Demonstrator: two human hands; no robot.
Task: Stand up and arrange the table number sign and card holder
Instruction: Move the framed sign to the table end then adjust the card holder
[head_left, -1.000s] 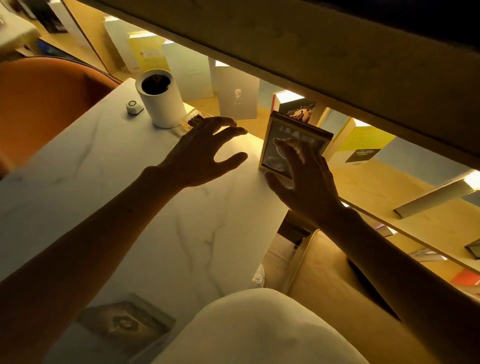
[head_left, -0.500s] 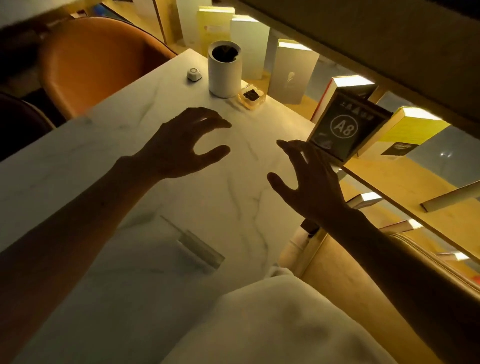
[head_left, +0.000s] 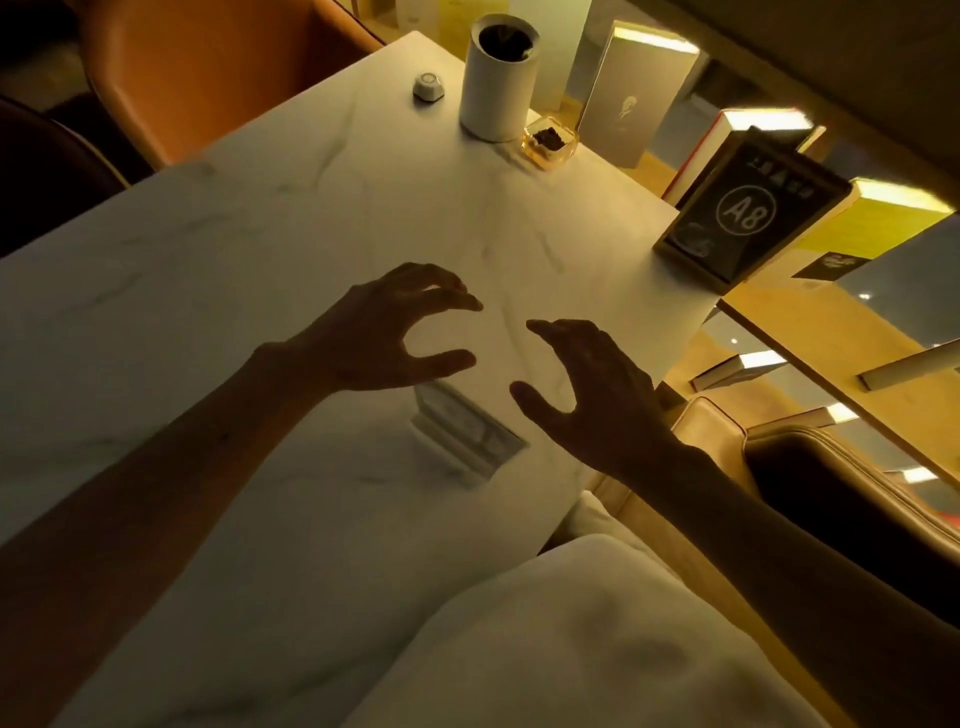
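The table number sign (head_left: 748, 208), a dark framed card marked A8, stands upright at the right edge of the white marble table (head_left: 260, 234). A pale card holder (head_left: 467, 431) lies flat on the table near me. My left hand (head_left: 384, 332) hovers just above and behind the holder, fingers curled apart, holding nothing. My right hand (head_left: 597, 395) hovers to the right of the holder, fingers spread and empty. Neither hand touches the holder as far as I can see.
A white cylindrical container (head_left: 498, 78), a small white call button (head_left: 428, 87) and a small clear dish (head_left: 550, 143) stand at the table's far end. Upright books (head_left: 634, 93) line a wooden shelf on the right. An orange chair (head_left: 208, 73) sits behind the table.
My right hand let go of the A8 sign, which now stands on its own. Both hands drew back toward me and came together over the flat card holder.
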